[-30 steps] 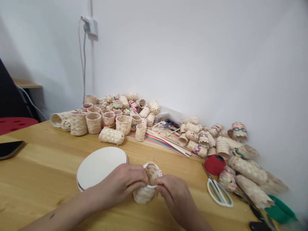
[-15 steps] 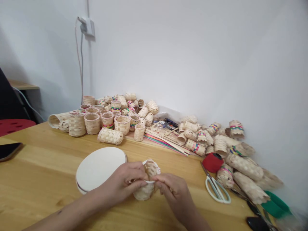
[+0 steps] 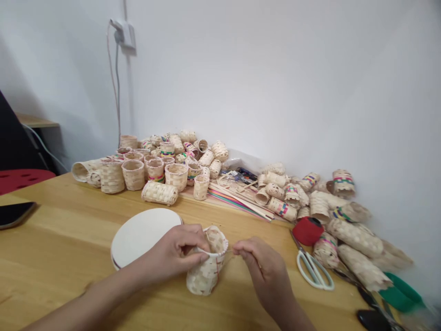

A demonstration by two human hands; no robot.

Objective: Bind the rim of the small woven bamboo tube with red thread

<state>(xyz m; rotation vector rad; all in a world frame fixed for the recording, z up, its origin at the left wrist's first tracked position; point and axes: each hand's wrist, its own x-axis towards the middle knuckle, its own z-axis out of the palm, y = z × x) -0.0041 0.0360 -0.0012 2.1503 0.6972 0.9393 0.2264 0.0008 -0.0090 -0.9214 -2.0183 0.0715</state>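
A small woven bamboo basket (image 3: 202,276) stands slightly tilted above the wooden table, its rim wrapped in white with a reddish thread along the right side. My left hand (image 3: 182,249) pinches the near left part of this rim between thumb and fingers. Just right of the basket, my right hand (image 3: 267,271) is closed in a pinch, apart from the rim. A thin pale strand (image 3: 230,253) runs from the rim to its fingertips; its far end is hidden. Behind my left hand lies a round white disc (image 3: 143,234).
Many woven baskets (image 3: 177,177) line the wall, with a second pile (image 3: 354,236) on the right. Flat coloured strips (image 3: 237,204) lie between. White-handled scissors (image 3: 315,271), a red spool (image 3: 308,231) and a green roll (image 3: 401,294) are at right; a phone (image 3: 15,214) lies left.
My right hand has moved right, away from the rim, drawing the thin strand out. The basket has turned and tilted a little, with my left hand still on its rim.
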